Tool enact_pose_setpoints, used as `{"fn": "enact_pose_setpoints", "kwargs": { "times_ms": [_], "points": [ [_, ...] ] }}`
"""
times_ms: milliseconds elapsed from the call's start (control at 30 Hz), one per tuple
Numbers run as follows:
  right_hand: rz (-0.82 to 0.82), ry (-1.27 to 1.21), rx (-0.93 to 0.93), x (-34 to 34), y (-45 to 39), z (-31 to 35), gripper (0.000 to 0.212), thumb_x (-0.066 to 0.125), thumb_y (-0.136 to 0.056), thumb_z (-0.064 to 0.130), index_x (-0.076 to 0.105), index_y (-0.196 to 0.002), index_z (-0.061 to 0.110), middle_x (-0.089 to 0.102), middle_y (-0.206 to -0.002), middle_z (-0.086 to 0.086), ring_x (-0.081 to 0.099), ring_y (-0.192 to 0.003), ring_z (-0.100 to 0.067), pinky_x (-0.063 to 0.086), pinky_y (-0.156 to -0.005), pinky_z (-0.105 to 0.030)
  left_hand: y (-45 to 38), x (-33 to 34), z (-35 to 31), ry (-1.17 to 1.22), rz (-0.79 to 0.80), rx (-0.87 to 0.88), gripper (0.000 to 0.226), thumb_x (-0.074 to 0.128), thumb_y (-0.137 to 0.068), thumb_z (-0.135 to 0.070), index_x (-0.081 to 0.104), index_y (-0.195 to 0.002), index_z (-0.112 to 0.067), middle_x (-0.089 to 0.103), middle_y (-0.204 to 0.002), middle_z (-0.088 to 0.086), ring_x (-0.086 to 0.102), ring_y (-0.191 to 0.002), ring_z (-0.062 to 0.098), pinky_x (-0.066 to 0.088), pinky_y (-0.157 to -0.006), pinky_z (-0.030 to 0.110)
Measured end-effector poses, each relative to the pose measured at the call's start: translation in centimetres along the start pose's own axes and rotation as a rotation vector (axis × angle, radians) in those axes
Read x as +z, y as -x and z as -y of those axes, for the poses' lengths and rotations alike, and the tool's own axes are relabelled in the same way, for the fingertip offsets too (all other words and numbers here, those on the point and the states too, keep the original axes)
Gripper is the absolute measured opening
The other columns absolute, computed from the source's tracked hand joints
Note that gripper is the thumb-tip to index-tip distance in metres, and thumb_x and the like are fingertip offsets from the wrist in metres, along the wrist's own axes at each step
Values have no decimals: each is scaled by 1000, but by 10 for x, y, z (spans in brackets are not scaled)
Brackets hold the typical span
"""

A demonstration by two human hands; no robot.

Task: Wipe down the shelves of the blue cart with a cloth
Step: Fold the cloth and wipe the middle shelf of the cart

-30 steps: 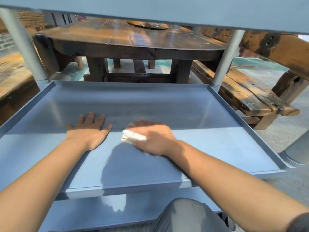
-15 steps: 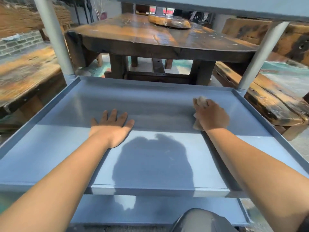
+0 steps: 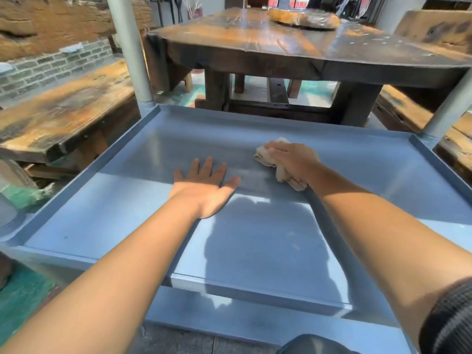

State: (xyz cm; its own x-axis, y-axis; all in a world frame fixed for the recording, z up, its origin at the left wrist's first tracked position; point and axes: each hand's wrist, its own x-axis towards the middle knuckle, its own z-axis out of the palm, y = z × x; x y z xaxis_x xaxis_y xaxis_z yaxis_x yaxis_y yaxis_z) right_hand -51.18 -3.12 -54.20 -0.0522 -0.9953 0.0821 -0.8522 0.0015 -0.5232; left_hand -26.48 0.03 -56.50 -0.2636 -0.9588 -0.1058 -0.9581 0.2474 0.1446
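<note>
The blue cart's middle shelf (image 3: 107, 213) fills the view, a flat tray with a raised rim. My right hand (image 3: 293, 159) presses a crumpled beige cloth (image 3: 265, 155) onto the shelf's far middle part, in the shaded band. My left hand (image 3: 204, 190) lies flat on the shelf with fingers spread, just left of the cloth and a little nearer to me. A lower shelf (image 3: 281, 325) shows under the front edge. Grey posts (image 3: 130, 47) rise from the far corners.
A dark wooden table (image 3: 281, 44) stands right behind the cart, with a wrapped round slab (image 3: 304, 17) on it. Wooden benches sit at the left (image 3: 63, 108) and right (image 3: 408, 116). A brick wall (image 3: 51, 70) runs at far left.
My right hand with the cloth swept from the shelf's middle out to the right and far side, then came back left toward the centre. My left hand stayed flat on the shelf.
</note>
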Motion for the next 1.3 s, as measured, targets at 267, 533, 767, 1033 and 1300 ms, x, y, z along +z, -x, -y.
{"fn": "enact_pose_setpoints", "kwargs": {
  "times_ms": [267,533,767,1033,1300],
  "points": [
    [279,-192,-285,15,56,46,25,67,-83,52,69,-108,52,70,-105,23,60,-102,2,42,-89,-24,4,-2,-3,72,-66,26,86,-12,-78,-68,10,-153,-32,6,-163,-8,2,-149,21,6,-115,57],
    [189,-5,-370,14,132,52,23,71,-83,38,74,-106,40,74,-102,8,63,-97,-13,47,-88,-28,3,-5,-4,56,-50,23,91,-15,-71,-70,16,-150,-40,4,-164,-7,0,-149,18,2,-114,55],
    [-195,-602,-41,-31,117,36,11,77,-74,44,75,-68,35,61,-58,20,52,-54,5,43,-56,-15,4,-4,-3,-49,-43,41,64,0,-90,-58,16,-148,-38,5,-163,-2,2,-149,23,8,-112,59],
    [-620,-394,6,-137,143,-53,8,70,-76,43,73,-79,50,70,-73,28,64,-66,9,46,-60,-7,3,-3,-3,-45,-30,34,72,-6,-85,-61,14,-149,-37,3,-164,-3,1,-149,23,8,-112,60],
    [45,224,192,-86,135,-105,67,53,-85,71,30,-145,52,19,-162,8,7,-151,-25,13,-119,-48,0,-1,-3,-19,-24,20,71,-5,-87,-67,9,-151,-39,-1,-164,-5,-4,-149,22,4,-113,59]
  ]
}}
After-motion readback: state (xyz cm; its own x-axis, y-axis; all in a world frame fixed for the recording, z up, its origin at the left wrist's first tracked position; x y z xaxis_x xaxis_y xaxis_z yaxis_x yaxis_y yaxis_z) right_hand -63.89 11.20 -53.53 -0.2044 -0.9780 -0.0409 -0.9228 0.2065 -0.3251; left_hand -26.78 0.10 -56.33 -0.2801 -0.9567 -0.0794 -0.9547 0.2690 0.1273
